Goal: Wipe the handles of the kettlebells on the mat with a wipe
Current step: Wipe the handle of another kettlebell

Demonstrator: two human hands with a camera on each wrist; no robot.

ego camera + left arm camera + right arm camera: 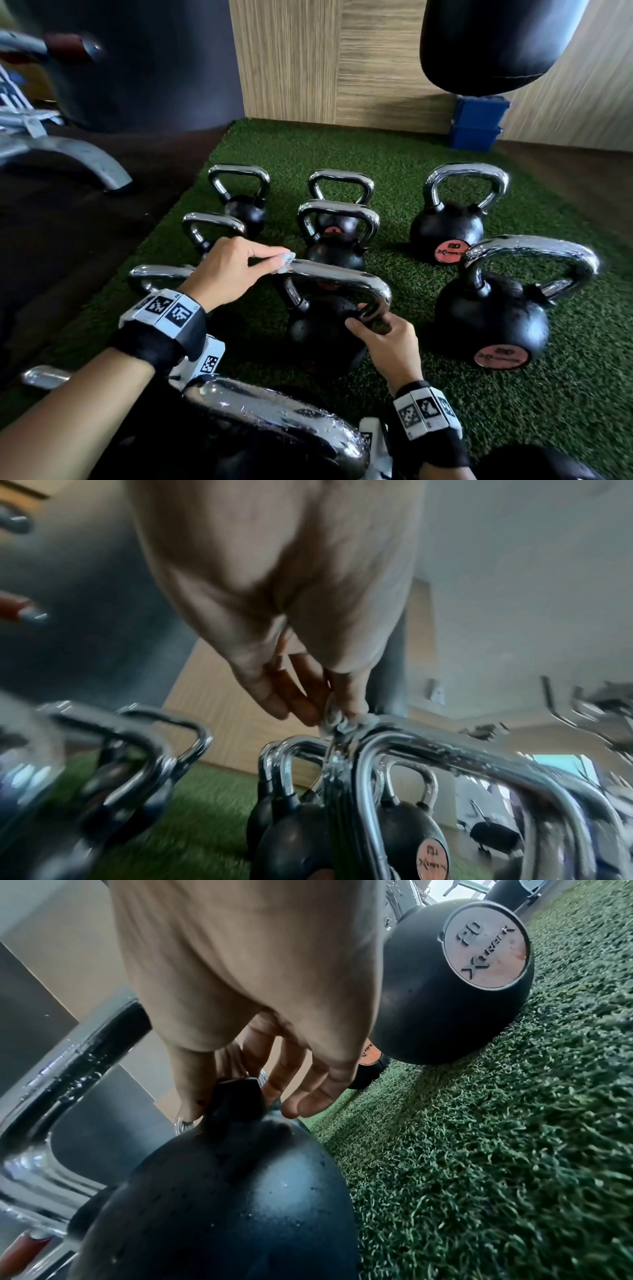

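Note:
Several black kettlebells with chrome handles stand on a green turf mat (394, 161). My left hand (236, 263) pinches a small pale wipe (286, 262) against the left end of the chrome handle (342, 279) of the middle kettlebell (325, 335). In the left wrist view the crumpled wipe (337, 722) sits under my fingertips on that handle (445, 750). My right hand (383, 337) grips the right leg of the same handle, thumb and fingers curled round it; the right wrist view has the fingers (291, 1074) round the handle's base above the black ball (222, 1204).
A wet-handled kettlebell (267, 411) lies close under my forearms. Two larger 20-marked kettlebells (493, 325) (448, 229) stand at the right. A punching bag (496, 44) hangs at the back right above blue boxes (476, 126). A grey machine foot (85, 161) stands on the dark floor at the left.

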